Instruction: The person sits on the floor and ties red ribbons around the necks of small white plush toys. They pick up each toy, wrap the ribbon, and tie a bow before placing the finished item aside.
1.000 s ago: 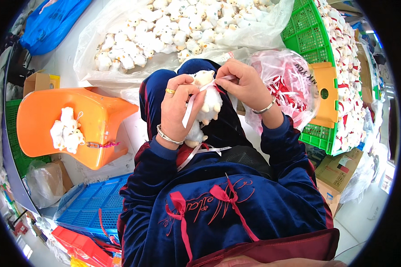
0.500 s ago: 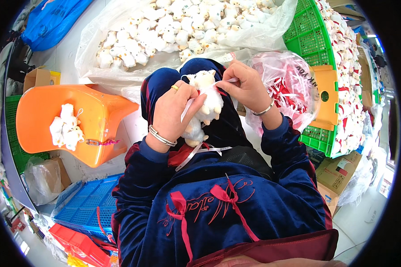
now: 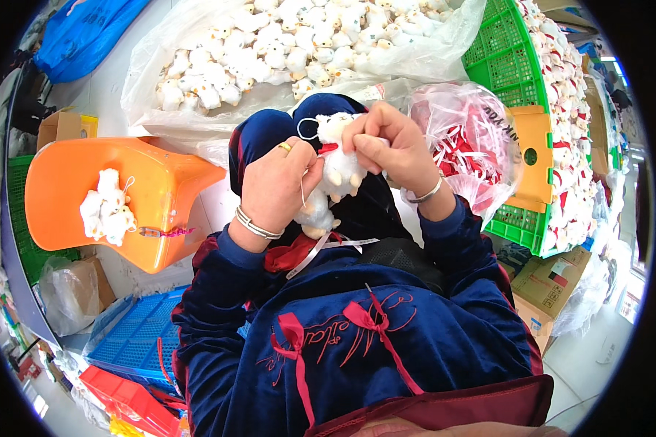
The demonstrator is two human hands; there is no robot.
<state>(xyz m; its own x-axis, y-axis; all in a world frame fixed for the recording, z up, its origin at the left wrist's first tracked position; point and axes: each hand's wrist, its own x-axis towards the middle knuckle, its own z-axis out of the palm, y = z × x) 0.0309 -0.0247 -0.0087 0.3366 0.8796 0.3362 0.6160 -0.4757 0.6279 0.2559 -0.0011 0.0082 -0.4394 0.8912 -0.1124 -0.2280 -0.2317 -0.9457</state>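
A small white plush animal with a white hanging loop stands between my knees, facing up. Around its neck runs a ribbon, red on the side that shows there. My left hand is closed on one end of the ribbon, and a thin white tail hangs below its fingers. Beside the plush's neck, my right hand pinches the ribbon's other side, mostly hidden by its fingers. A second plush animal lies in my lap under the first. Loose ribbons, white and red, lie nearer my waist.
An orange stool at left carries several plush animals and a small tool. Ahead lies a clear bag of plush animals. At right are a bag of ribbons and a green crate. Blue crate stands lower left.
My hands have pulled outward from the plush's neck, the left slightly left. The ribbon, earlier stretched white across the front, now shows red at the neck. The hanging loop stands out more.
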